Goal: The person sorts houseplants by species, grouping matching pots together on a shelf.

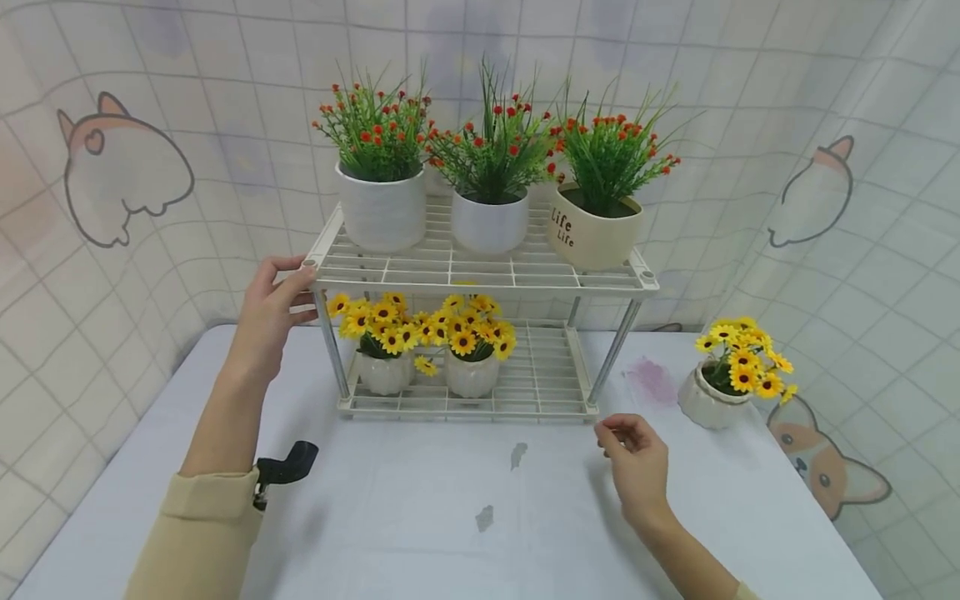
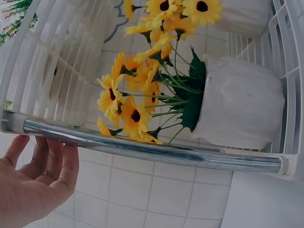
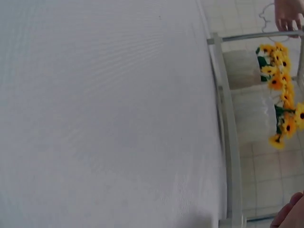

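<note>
A white two-tier wire rack (image 1: 480,279) with silver posts stands on the table. My left hand (image 1: 273,312) grips its upper left front corner, fingertips against the silver post (image 2: 142,148). Low in front of the rack's right front corner is my right hand (image 1: 637,467), fingers loosely curled and nothing visible in them. Two white pots of yellow flowers, one at left (image 1: 385,372) and one nearer the middle (image 1: 472,375), stand on the lower tier. A third yellow-flowered pot (image 1: 712,400) sits on the table to the right of the rack.
On the upper tier stand three red-flowered plants: a large white pot (image 1: 382,208), a smaller white pot (image 1: 489,223) and a cream pot (image 1: 596,229) lettered "Life". A white cloth (image 1: 420,517) covers the table. Grid-patterned curtains (image 1: 247,167) with cartoon dogs surround it.
</note>
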Demonstrator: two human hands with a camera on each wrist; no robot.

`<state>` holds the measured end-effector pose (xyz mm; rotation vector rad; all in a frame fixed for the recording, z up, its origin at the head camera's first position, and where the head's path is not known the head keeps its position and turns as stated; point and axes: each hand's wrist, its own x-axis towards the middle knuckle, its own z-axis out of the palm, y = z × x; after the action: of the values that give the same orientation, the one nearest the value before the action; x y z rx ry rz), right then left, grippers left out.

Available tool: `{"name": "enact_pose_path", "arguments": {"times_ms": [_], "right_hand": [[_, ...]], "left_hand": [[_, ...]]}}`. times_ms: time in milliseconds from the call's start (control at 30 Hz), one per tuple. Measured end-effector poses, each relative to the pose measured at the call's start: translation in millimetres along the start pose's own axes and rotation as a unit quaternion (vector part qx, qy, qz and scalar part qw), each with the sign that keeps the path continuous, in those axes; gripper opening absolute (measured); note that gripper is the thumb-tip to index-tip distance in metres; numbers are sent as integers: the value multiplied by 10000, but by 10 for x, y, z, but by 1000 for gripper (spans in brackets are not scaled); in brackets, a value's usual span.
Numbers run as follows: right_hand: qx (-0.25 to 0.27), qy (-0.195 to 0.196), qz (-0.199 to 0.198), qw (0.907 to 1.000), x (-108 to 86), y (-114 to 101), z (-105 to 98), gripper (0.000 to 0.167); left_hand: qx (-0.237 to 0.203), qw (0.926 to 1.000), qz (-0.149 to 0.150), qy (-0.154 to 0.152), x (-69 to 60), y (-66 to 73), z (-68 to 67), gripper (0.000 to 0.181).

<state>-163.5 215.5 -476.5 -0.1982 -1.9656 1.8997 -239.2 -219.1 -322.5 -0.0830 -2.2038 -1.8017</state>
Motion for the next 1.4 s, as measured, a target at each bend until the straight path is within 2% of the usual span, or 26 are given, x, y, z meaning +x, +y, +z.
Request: {"name": "enact_pose_path", "arguments": {"times_ms": [133,267,367,567,733,800,867,933,1000,1167,1400], "right_hand": [[216,690,363,9967,72,-14,-211,15],[353,1092,721,9908,185,-2,-413,16],[406,1368,829,9863,299,13,-549,14],[70,1867,963,9777,528,50,-810,13],[-249,2168,1593,9628,679,88,-987,24],[-378,2213,1920,9554,731,93,-1037,35],[-444,2186,2208,9495,788,96,-1070,53],[-530,2086,2395,9467,842,104,-1099,73],[-564,1977,2517,9457,896,113,-1118,85],[-590,1732,2482,9513,1000,147,-1136,98],[-296,1676,2084,9631,1107,192,-1097,106]], "left_hand": [[-50,10000,-6,-16,-1,-8,-6,43],[-53,10000,-23,-50,-3,-10,-17,46],[-80,9999,1,-83,-6,-12,-20,47],[-88,9999,53,-103,-5,7,-10,47],[-101,9999,-7,-75,-16,16,-10,45],[-76,9999,-16,-68,-19,17,-11,45],[-43,10000,-14,-57,-19,18,-14,45],[-20,10000,-15,-49,-18,18,-15,47],[-21,10000,-34,-44,-17,18,-17,47],[-11,10000,-89,-28,-21,16,-26,49],[8,10000,-46,-43,-11,10,-20,50]]}}
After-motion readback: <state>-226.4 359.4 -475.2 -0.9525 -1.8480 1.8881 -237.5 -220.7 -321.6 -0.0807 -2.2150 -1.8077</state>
